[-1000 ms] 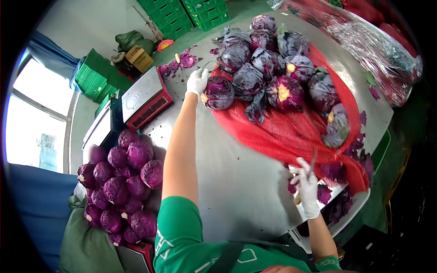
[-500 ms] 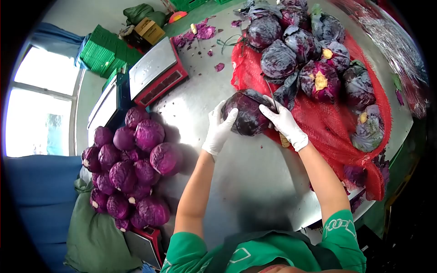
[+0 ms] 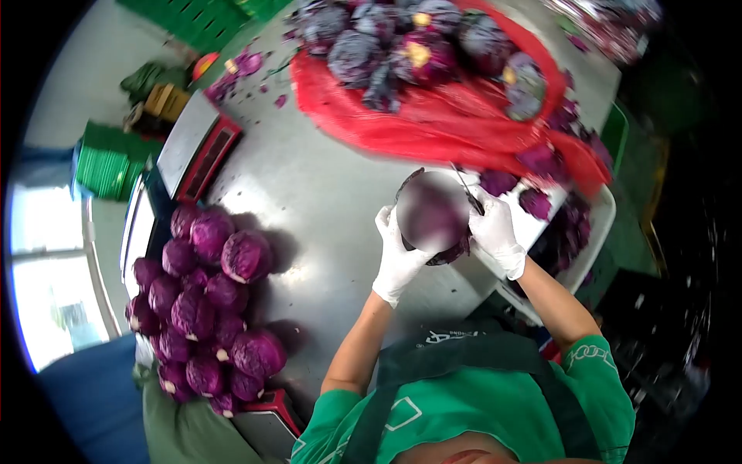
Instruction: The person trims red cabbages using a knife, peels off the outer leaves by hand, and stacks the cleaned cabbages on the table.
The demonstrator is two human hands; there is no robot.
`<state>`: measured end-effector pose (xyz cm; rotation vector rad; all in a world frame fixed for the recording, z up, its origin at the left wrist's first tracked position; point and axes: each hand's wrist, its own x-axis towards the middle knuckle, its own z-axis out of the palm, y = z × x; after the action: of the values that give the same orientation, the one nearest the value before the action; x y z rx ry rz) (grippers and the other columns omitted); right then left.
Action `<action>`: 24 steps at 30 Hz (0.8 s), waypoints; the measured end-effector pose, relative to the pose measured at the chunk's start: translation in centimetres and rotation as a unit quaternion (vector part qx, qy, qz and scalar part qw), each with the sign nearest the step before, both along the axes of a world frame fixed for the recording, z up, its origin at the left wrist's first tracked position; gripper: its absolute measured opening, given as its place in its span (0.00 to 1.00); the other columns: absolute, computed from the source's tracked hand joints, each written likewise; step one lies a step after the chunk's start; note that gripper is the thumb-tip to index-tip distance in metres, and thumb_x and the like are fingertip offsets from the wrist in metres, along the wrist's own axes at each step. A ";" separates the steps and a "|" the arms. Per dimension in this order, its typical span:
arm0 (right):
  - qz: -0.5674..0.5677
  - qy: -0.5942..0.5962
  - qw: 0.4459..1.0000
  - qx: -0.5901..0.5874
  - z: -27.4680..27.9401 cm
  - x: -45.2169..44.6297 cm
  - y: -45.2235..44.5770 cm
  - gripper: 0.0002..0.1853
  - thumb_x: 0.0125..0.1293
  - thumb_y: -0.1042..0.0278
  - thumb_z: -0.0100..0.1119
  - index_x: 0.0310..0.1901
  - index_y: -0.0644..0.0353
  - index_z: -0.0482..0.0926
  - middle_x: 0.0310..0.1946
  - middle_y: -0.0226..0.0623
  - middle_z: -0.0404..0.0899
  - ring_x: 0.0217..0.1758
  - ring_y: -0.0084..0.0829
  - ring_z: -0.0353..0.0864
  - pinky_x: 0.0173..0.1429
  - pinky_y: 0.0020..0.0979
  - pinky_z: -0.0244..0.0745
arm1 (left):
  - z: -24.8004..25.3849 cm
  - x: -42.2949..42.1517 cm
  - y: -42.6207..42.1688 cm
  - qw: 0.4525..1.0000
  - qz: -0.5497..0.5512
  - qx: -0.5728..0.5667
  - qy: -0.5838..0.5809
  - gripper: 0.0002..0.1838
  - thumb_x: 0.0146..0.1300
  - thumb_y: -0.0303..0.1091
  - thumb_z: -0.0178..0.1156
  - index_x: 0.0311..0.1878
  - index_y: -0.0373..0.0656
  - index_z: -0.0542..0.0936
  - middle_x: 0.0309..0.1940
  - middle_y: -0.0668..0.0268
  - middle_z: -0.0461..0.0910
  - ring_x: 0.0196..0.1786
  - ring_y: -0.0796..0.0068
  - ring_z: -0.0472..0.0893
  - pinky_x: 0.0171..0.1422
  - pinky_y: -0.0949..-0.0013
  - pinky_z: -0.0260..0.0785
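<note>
A red cabbage (image 3: 433,213) is held up over the metal table in front of me, its surface blurred and dark outer leaves around its edge. My left hand (image 3: 399,255), in a white glove, is closed on the cabbage's left and lower side. My right hand (image 3: 495,234), also gloved, is at its right side and grips a knife (image 3: 461,182) whose thin blade points up and away; the handle is mostly hidden by the fingers. Beyond the hands, several untrimmed cabbages (image 3: 355,58) with greyish leaves lie on a red mesh bag (image 3: 371,127).
Several peeled purple cabbages (image 3: 193,313) are piled at left, near a red scale (image 3: 202,151). A white bin (image 3: 607,220) holding leaf scraps (image 3: 568,236) stands at the table's right edge. Green crates (image 3: 116,162) are at the far left.
My view has shifted to the right and down, bringing the scrap bin into sight. Both hands have carried the cabbage and knife nearer my body, away from the mesh bag.
</note>
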<state>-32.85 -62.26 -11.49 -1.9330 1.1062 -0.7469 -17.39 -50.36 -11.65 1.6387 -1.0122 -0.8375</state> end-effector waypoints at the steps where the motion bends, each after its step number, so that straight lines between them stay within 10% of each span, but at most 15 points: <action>1: -0.023 0.017 1.000 0.011 0.2 -1.9 0.7 0.13 0.69 0.62 0.63 0.49 0.61 0.82 0.38 0.49 0.86 0.43 0.51 0.86 0.48 0.40 0.80 | 0.1 -1.6 0.1 1.000 -0.014 0.004 0.011 0.50 0.46 0.44 0.81 0.72 0.50 0.66 0.63 0.55 0.57 0.70 0.55 0.61 0.79 0.55 0.55; 6: -0.077 0.118 0.990 -0.008 0.7 -8.8 3.7 0.10 0.70 0.63 0.60 0.47 0.59 0.82 0.34 0.51 0.85 0.38 0.52 0.85 0.43 0.44 0.80 | -1.8 -6.9 -0.4 0.992 -0.054 0.018 -0.116 0.47 0.47 0.47 0.80 0.69 0.43 0.68 0.60 0.49 0.62 0.68 0.50 0.62 0.73 0.50 0.59; 8: -0.081 0.052 0.986 -0.134 -2.1 -10.1 3.9 0.16 0.72 0.62 0.58 0.56 0.59 0.81 0.30 0.46 0.85 0.30 0.46 0.86 0.35 0.43 0.79 | 0.2 -7.9 -1.4 0.924 -0.058 -0.064 -0.372 0.44 0.49 0.49 0.78 0.67 0.42 0.70 0.62 0.47 0.63 0.67 0.46 0.64 0.73 0.48 0.58; 9: -0.144 0.041 0.989 0.007 0.1 -10.3 3.9 0.16 0.73 0.61 0.58 0.56 0.60 0.81 0.28 0.43 0.84 0.27 0.40 0.85 0.33 0.40 0.78 | 0.1 -7.6 -1.6 0.912 -0.080 -0.069 -0.397 0.40 0.52 0.48 0.75 0.66 0.42 0.73 0.62 0.47 0.67 0.66 0.44 0.65 0.72 0.47 0.58; 12: -0.227 0.002 0.955 0.193 -4.5 -13.0 -0.2 0.17 0.74 0.60 0.57 0.57 0.62 0.80 0.25 0.39 0.82 0.20 0.24 0.80 0.27 0.33 0.76 | -0.4 -5.5 -0.5 0.939 -0.131 -0.055 -0.312 0.37 0.57 0.45 0.73 0.67 0.42 0.73 0.62 0.50 0.72 0.67 0.46 0.66 0.74 0.49 0.58; 18: -0.180 -0.023 0.919 0.350 -8.1 -10.4 -2.3 0.22 0.72 0.59 0.59 0.62 0.64 0.77 0.42 0.43 0.86 0.21 0.31 0.82 0.33 0.33 0.78 | 0.3 -3.4 3.6 0.949 -0.175 -0.032 -0.260 0.41 0.56 0.33 0.74 0.71 0.37 0.65 0.65 0.52 0.70 0.68 0.57 0.71 0.74 0.57 0.64; 21: -0.158 -0.065 0.982 0.077 -10.6 -9.6 -3.8 0.21 0.66 0.62 0.67 0.56 0.62 0.75 0.41 0.38 0.80 0.37 0.25 0.80 0.43 0.29 0.77 | -0.7 -2.8 5.6 0.965 -0.165 -0.004 -0.204 0.45 0.55 0.32 0.75 0.72 0.34 0.59 0.65 0.50 0.67 0.69 0.57 0.70 0.74 0.59 0.64; 24: -0.086 -0.027 0.983 0.162 4.0 -12.1 -2.8 0.31 0.61 0.73 0.68 0.66 0.63 0.70 0.49 0.44 0.78 0.43 0.29 0.79 0.55 0.31 0.77 | 0.4 -4.0 5.8 0.969 -0.123 0.056 -0.205 0.52 0.51 0.40 0.79 0.72 0.32 0.57 0.63 0.46 0.66 0.67 0.51 0.69 0.73 0.56 0.62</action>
<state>-44.91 -65.09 -7.48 -1.5517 1.2869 -0.6604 -21.42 -44.55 -11.28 1.8517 -1.5049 -0.7405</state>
